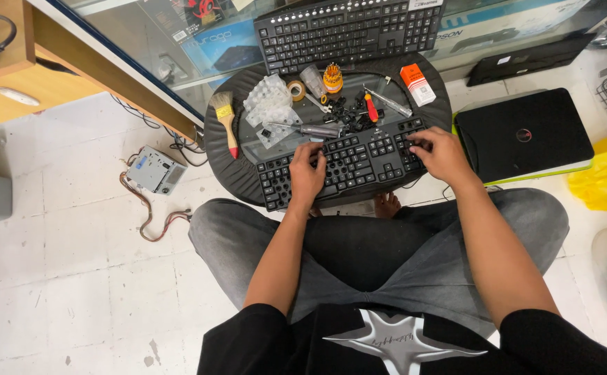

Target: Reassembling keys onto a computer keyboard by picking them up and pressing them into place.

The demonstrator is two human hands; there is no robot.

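A black keyboard [359,161] lies across the near side of a round black table [221,149] in front of my crossed legs. My left hand [307,170] rests on the keyboard's left-middle keys, fingers curled and pressing down. At the keyboard's right end, my right hand [440,154] has its fingertips on the keys. Loose black keycaps [350,114] lie in a heap just behind the keyboard. A red-handled screwdriver [371,107] and a grey-handled tool [317,130] lie beside them.
A second black keyboard [348,31] leans at the table's far edge. On the table are a paintbrush [225,119], clear plastic trays [270,104], a tape roll [296,89], an orange bit set [332,78] and a small orange box [418,83]. A closed black laptop [523,133] lies right, a metal power supply [155,169] left.
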